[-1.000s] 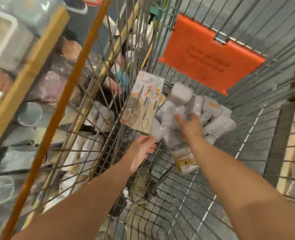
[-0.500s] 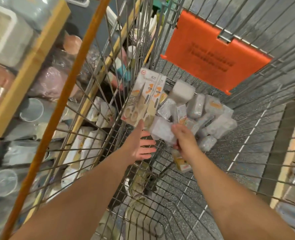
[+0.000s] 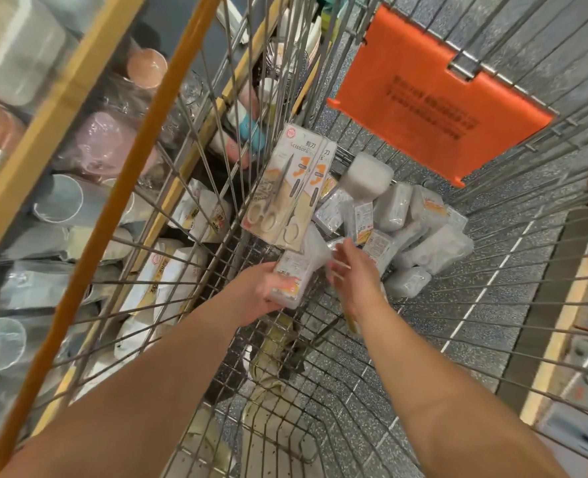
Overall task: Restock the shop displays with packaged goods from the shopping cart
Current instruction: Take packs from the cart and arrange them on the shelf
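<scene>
I look down into a wire shopping cart [image 3: 434, 343]. My left hand [image 3: 256, 293] holds a clear plastic packet [image 3: 294, 274] with a white and orange label, low in the cart. My right hand [image 3: 352, 274] hovers just right of that packet with its fingers spread and nothing in it. Past the hands, a pile of similar clear packets [image 3: 406, 222] lies on the cart floor. Two carded scissors packs [image 3: 285, 191] lean against the cart's left wall.
An orange plastic flap [image 3: 434, 98] hangs on the cart's far wall. Left of the cart, wooden shelves [image 3: 54, 108] carry cups, bowls and wrapped goods. The orange cart handle bar [image 3: 113, 219] crosses the left foreground. Grey speckled floor shows through the wires.
My right hand passed a clear packet to the left and let go. My left hand closed its fingers around that packet. The view dipped slightly closer to the cart.
</scene>
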The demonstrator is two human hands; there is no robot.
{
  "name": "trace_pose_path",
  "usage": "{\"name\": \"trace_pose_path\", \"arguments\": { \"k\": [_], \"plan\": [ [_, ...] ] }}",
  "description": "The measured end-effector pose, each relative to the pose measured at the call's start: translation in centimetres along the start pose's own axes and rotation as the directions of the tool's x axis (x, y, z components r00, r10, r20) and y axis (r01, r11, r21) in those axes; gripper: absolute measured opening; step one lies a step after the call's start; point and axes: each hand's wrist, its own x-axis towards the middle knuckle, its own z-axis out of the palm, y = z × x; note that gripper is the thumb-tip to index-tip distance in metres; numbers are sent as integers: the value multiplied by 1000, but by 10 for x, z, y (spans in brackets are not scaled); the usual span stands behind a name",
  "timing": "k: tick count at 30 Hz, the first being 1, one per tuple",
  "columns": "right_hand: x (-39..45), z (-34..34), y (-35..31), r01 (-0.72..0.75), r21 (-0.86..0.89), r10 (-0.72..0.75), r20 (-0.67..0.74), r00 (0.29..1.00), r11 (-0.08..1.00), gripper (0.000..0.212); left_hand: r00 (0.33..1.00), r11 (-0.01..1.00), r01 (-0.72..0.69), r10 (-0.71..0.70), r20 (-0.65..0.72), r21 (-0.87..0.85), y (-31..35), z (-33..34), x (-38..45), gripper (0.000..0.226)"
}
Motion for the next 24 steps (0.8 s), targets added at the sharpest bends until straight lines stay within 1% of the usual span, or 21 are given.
{"name": "trace_pose_path", "arguments": {
  "k": [1, 2, 3, 5, 7, 9, 11, 14, 17, 19, 20, 22, 24],
  "plan": [
    [4, -3, 3, 19, -85, -28, -97, 995, 996, 26, 999, 999, -16, 15, -33, -35, -4, -3, 0, 46],
    [8, -6, 7, 34, -188, -61, -139, 988, 982, 30, 998, 996, -27, 22, -65, -81, -8, -6, 0, 45],
    [13, -6, 12, 48, -291, -92, -137, 986, 956, 40, 996, 991, -32, 21, -90, -130, -12, -11, -1, 44],
    [18, 0, 16, 72, -423, -121, -90, 989, 903, 55, 993, 974, -44, 18, -118, -220, -19, -19, -4, 42],
    [23, 11, 16, 112, -488, -158, -53, 986, 865, 56, 991, 954, -82, 48, -121, -290, -25, -25, -8, 41],
    [30, 20, 17, 145, -513, -198, -50, 979, 846, 46, 990, 934, -117, 83, -113, -338, -29, -30, -12, 42],
    [35, 23, 22, 119, -499, -189, -92, 978, 858, 37, 988, 926, -147, 118, -104, -347, -32, -35, -13, 44],
    [35, 15, 31, 44, -458, -121, -141, 983, 888, 33, 982, 928, -182, 154, -108, -324, -34, -38, -14, 45],
    [18, 1, 32, 21, -413, -84, -135, 987, 911, 29, 976, 926, -209, 178, -124, -315, -33, -37, -19, 44],
    [5, -7, 33, -6, -368, -49, -139, 989, 930, 30, 968, 936, -236, 202, -150, -262, -33, -36, -23, 43],
    [-2, -10, 32, -23, -331, -27, -146, 989, 943, 25, 964, 944, -245, 212, -162, -220, -32, -35, -24, 41],
    [-21, -11, 29, -56, -247, 25, -127, 992, 967, 12, 960, 956, -252, 227, -166, -151, -29, -32, -33, 33],
    [-41, -10, 20, -98, -98, 96, -32, 995, 990, 12, 956, 961, -262, 245, -164, -90, -25, -31, -46, 34]
  ]
}}
